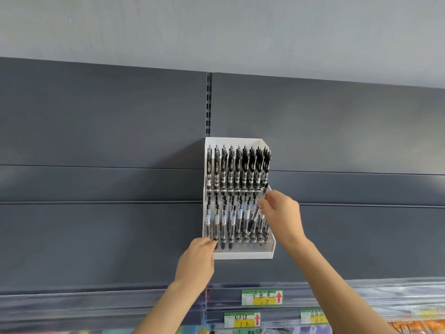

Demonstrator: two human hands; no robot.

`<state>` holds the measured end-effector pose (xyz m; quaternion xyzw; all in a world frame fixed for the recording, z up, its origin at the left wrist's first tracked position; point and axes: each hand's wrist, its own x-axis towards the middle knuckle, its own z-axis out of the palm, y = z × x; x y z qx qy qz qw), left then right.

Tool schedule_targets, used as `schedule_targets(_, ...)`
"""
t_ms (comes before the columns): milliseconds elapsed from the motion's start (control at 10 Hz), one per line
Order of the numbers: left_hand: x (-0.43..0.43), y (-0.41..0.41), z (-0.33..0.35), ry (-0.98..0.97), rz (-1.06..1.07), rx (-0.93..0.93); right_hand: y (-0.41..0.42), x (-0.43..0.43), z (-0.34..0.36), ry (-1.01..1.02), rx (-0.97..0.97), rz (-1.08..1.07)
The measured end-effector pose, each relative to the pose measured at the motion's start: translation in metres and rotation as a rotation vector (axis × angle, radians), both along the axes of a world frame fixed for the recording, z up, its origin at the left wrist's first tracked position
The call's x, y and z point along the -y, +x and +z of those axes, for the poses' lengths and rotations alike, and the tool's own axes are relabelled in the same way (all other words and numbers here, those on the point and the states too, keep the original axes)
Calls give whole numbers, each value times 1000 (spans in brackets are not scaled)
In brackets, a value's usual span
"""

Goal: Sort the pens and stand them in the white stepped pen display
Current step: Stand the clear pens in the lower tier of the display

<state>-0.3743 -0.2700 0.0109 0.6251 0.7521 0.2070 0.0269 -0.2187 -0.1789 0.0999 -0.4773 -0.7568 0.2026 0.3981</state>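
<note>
The white stepped pen display stands on a dark shelf. Its back row holds several black pens upright; the lower front row holds several clear-barrelled pens with black tips down. My left hand grips the display's lower left corner. My right hand is at the right end of the front row, fingers pinched on a clear pen with a black grip that tilts, its top near the step and its tip above the front holes.
Dark grey shelf back panels surround the display, with a slotted upright behind it. Below run clear shelf rails with green-and-yellow price tags. Coloured goods show blurred at the bottom right.
</note>
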Motion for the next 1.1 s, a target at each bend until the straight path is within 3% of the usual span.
schedule_targets(100,-3,-3,-6,-17,0,-54,-11,-3,-10,-10,-3,46)
schedule_targets(400,-8,-4,-10,-10,15,-61,-31,-12,-62,-95,290,62)
schedule_targets(600,-8,-7,-10,-7,11,-47,-37,-14,-62,-66,368,57)
schedule_targets(900,-6,-6,-5,-9,17,-28,-33,-8,-61,-128,328,75)
schedule_targets(1100,2,-4,1,-52,28,92,10,7,-67,-267,251,80)
